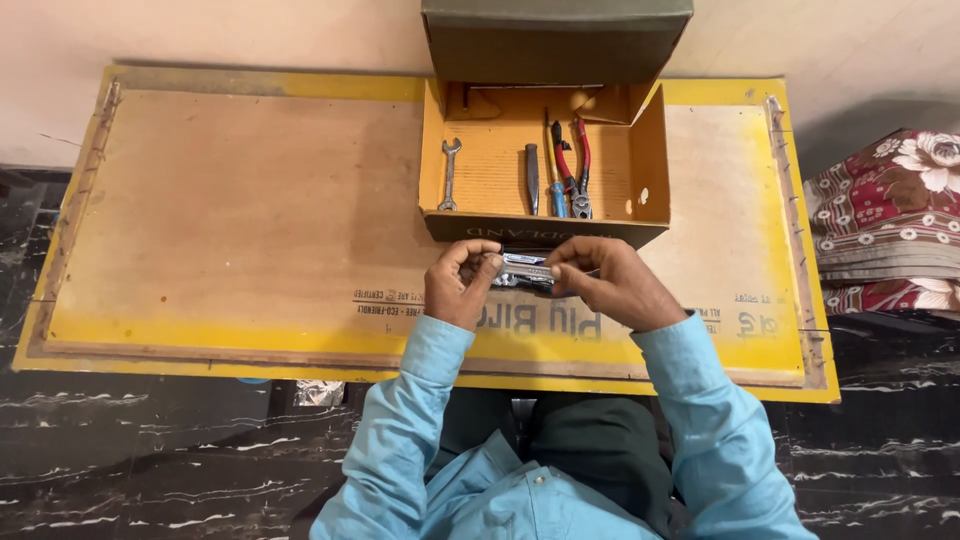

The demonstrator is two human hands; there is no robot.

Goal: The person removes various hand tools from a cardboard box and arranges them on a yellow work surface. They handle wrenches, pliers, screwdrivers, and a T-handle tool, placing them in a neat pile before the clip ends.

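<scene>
A: What's in the hands?

B: A shiny metal tool (522,270), probably folding pliers or a multi-tool; too small to tell which. It's held flat just above the board, dead centre, right in front of the box.

A: Grip?

B: Left hand (458,285) pinches the tool's 9 o'clock end between thumb and curled fingers. Right hand (610,283) pinches the 3 o'clock end, fingers pressed together over the top. Both are closed on it.

A: What's around it?

B: At 12 o'clock, just beside the knuckles, an open cardboard box (652,150) with its dark lid (555,35) standing up at the far side. Inside: a small open-ended spanner (449,175) at the box's 9 o'clock side, then a dark-handled tool (532,178), a blue-handled screwdriver (556,185) and red-handled pliers (578,170), bunched right of centre.

A: Anything blocking?

B: The box's near wall. It stands between the hands and the tools inside.

A: Edges, free room?

B: The work surface is a yellow-rimmed plywood board (230,220). There is wide bare space from 9 to 10 o'clock and a narrower strip at 3 o'clock. The near edge runs at 6 o'clock, close under the wrists. A floral-patterned cloth (885,220) lies off the board at 3 o'clock. Dark marbled floor (150,460) shows at 6 to 8 o'clock.
</scene>
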